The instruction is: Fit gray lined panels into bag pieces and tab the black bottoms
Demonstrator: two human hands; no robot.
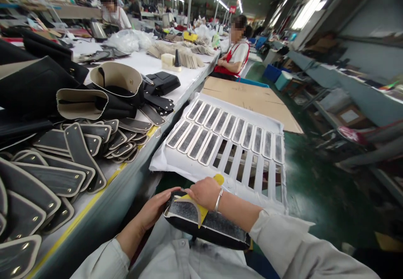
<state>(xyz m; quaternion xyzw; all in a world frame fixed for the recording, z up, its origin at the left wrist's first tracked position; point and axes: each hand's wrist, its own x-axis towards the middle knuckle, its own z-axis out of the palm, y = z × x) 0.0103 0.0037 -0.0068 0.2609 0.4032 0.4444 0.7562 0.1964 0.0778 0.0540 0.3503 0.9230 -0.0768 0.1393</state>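
Observation:
A dark grey padded leather piece (217,225) with pale edges and a black underside rests across my lap. At its far-left end, my left hand (155,207) grips the edge, thumb near the top. My right hand (205,193), a bracelet at its wrist, is closed around a flat yellow tool (204,217); its rounded end shows above the hand and its pointed end lies over the piece. A curved pale-edged flap (187,205) stands beside the yellow tool. Both hands' fingertips are close together, and the contact between them is partly hidden.
Ahead, a white slatted rack (185,153) carries several grey strips, beside a cardboard sheet (248,96). The left table holds piled grey straps with studs (52,174) and black bag bodies (118,82). A co-worker in a red apron (234,56) sits beyond.

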